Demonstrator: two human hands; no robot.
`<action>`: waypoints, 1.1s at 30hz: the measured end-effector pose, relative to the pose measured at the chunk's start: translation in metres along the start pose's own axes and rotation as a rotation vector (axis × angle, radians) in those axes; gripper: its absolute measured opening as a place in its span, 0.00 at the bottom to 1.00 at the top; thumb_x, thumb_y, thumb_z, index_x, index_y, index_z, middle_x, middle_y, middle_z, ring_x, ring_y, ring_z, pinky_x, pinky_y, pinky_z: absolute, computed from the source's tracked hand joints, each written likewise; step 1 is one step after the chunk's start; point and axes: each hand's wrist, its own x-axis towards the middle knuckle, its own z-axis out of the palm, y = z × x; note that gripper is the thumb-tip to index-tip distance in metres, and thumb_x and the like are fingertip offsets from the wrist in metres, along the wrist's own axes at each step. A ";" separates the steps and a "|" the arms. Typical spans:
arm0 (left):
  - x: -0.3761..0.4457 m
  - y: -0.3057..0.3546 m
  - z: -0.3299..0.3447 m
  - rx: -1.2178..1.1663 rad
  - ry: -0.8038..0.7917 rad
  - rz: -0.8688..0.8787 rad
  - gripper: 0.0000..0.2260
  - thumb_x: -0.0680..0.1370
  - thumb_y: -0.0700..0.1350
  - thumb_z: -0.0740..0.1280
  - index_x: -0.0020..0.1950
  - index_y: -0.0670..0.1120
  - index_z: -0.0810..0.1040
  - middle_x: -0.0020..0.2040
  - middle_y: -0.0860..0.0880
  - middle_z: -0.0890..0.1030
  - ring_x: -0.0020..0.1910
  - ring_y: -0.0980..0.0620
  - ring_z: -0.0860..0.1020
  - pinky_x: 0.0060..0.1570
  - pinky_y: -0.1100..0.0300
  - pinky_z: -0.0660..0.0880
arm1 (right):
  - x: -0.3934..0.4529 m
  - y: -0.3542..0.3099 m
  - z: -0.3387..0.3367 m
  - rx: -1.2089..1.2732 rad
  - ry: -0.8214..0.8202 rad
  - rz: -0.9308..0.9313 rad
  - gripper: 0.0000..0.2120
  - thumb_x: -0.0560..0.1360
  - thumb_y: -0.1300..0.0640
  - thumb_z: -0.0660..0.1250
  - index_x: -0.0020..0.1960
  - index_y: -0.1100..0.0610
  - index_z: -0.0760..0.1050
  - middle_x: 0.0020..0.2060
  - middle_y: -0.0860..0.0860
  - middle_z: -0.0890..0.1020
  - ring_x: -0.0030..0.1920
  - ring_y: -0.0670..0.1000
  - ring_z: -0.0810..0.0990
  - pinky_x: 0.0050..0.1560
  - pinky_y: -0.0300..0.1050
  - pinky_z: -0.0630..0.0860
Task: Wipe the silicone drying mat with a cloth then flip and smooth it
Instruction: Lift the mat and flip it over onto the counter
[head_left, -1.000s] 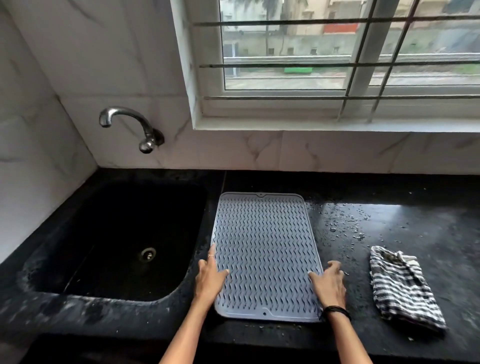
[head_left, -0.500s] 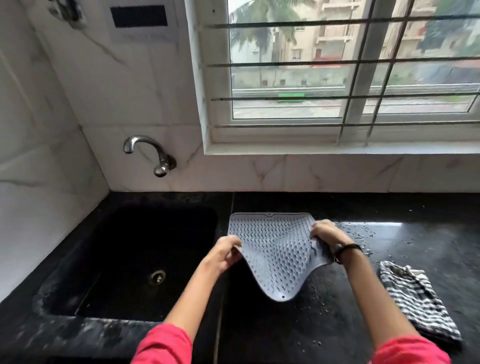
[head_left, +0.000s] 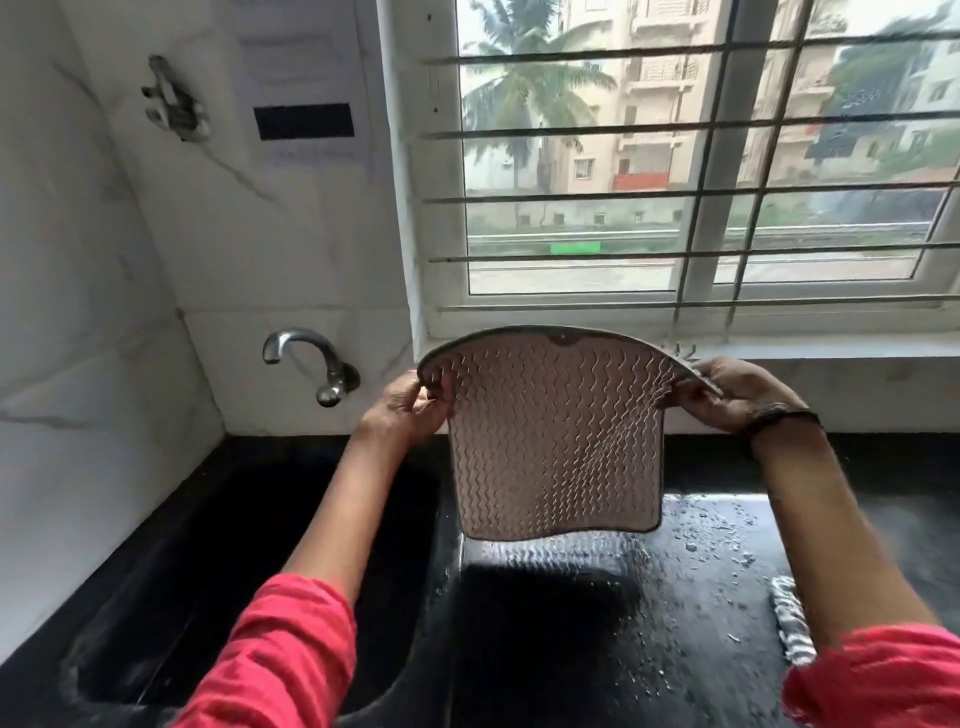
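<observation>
The grey silicone drying mat (head_left: 556, 441) hangs in the air above the black counter, its wavy ribbed face toward me and its lower edge free. My left hand (head_left: 410, 405) pinches the mat's upper left corner. My right hand (head_left: 737, 392), with a dark wristband, grips the upper right corner. The mat's top edge bows upward between the two hands. The striped cloth (head_left: 789, 629) lies on the counter at the right, mostly hidden behind my right forearm.
A black sink (head_left: 249, 545) lies at the left under a wall tap (head_left: 322, 364). The black counter (head_left: 597, 623) under the mat is wet with droplets. A barred window (head_left: 675, 208) and its sill run behind the mat.
Both hands have lifted the mat off the counter, from lying flat to hanging upright at sill height. The view has tilted upward.
</observation>
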 end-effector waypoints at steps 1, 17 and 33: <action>0.001 -0.001 0.004 -0.018 -0.004 0.009 0.10 0.80 0.38 0.60 0.41 0.35 0.72 0.25 0.38 0.78 0.18 0.47 0.76 0.19 0.63 0.75 | 0.004 -0.001 0.001 0.093 -0.014 0.026 0.18 0.78 0.71 0.42 0.40 0.70 0.68 0.25 0.63 0.78 0.16 0.47 0.76 0.14 0.33 0.68; 0.041 -0.044 -0.041 0.628 -0.051 0.064 0.17 0.77 0.25 0.46 0.50 0.35 0.74 0.27 0.44 0.81 0.20 0.55 0.78 0.19 0.70 0.72 | 0.076 0.056 -0.041 -0.349 0.228 -0.115 0.20 0.67 0.77 0.52 0.53 0.66 0.75 0.44 0.59 0.80 0.36 0.52 0.79 0.32 0.41 0.78; 0.019 -0.176 -0.194 1.101 0.454 0.040 0.09 0.76 0.32 0.61 0.52 0.42 0.69 0.47 0.41 0.79 0.35 0.51 0.77 0.22 0.64 0.72 | 0.025 0.276 -0.123 -0.875 0.502 0.277 0.19 0.64 0.58 0.73 0.51 0.60 0.72 0.42 0.58 0.79 0.47 0.57 0.78 0.45 0.45 0.70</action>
